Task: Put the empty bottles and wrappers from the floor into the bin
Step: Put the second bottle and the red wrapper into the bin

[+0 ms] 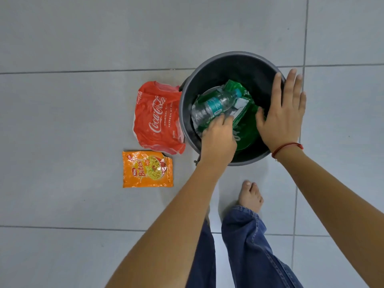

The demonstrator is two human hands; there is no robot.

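Note:
A dark round bin stands on the floor. Inside it lie a green wrapper and a clear empty bottle with a teal label. My left hand reaches into the bin with its fingers closed on the bottle's lower end. My right hand hovers over the bin's right rim, fingers spread, holding nothing. A red Coca-Cola wrapper lies on the floor against the bin's left side. An orange snack packet lies flat just below it.
Grey floor tiles surround the bin. My bare foot and blue jeans are just below the bin. A red thread circles my right wrist.

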